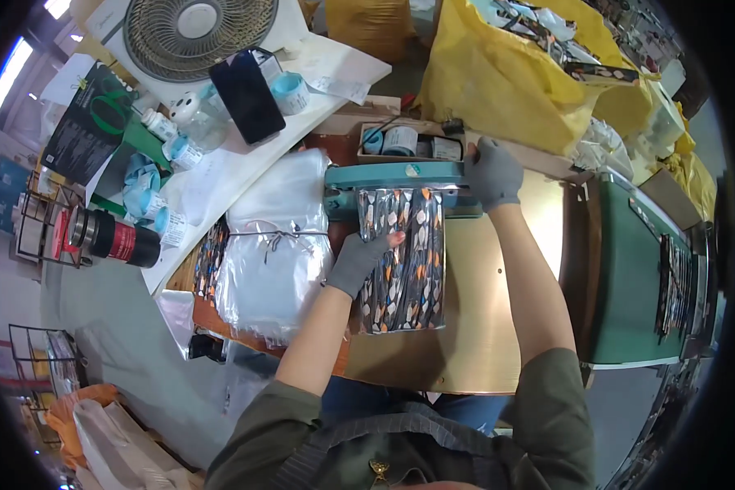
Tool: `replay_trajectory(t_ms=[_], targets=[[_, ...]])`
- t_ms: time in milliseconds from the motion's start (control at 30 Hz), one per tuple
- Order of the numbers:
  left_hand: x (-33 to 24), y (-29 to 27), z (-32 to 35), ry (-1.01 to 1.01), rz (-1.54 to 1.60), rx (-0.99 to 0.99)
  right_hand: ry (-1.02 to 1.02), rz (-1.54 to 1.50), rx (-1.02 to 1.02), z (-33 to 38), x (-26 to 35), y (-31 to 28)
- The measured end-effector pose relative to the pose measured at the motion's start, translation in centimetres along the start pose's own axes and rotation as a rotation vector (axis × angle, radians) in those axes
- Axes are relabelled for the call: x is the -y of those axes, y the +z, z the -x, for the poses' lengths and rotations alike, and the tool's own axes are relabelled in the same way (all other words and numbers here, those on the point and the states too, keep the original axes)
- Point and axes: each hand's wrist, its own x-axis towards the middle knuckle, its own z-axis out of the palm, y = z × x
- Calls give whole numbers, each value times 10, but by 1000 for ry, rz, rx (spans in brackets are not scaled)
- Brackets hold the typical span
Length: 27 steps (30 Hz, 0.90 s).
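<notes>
My left hand (pixel 358 265), in a grey fingerless glove, grips the left side of a clear bag (pixel 404 286) of dark strips patterned in white and orange, with a bare fingertip on top. The bag's far end lies at a teal bar heat sealer (pixel 384 174), under its long arm. At the right end of that arm is my right hand (pixel 495 173), also gloved, its fingers closed round the end. Left of the sealer lies a thick stack of clear plastic bags (pixel 278 245), tied across with a dark cord. What is under my left hand is hidden.
A brass-coloured work surface (pixel 482 327) lies under my right forearm. Behind the sealer stands a box (pixel 425 147) with label rolls. A phone (pixel 247 96), a fan (pixel 200 33) and a dark tumbler (pixel 114 237) are at left. A yellow sack (pixel 506 82) and a green conveyor belt (pixel 637 278) flank the right.
</notes>
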Motion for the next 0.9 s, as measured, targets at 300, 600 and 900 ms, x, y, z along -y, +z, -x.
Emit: replay_trajectory(t_ms=[300,600,900], targets=[[-4,7,3,4,-46,-25,103,2,61,6,-3,-7],[2,-16,40,48,-147,-21,91,-650,200,247,-22,-55],[-43,-139,115,476,-1270,-255,-216,-75,248,363,-56,-110]])
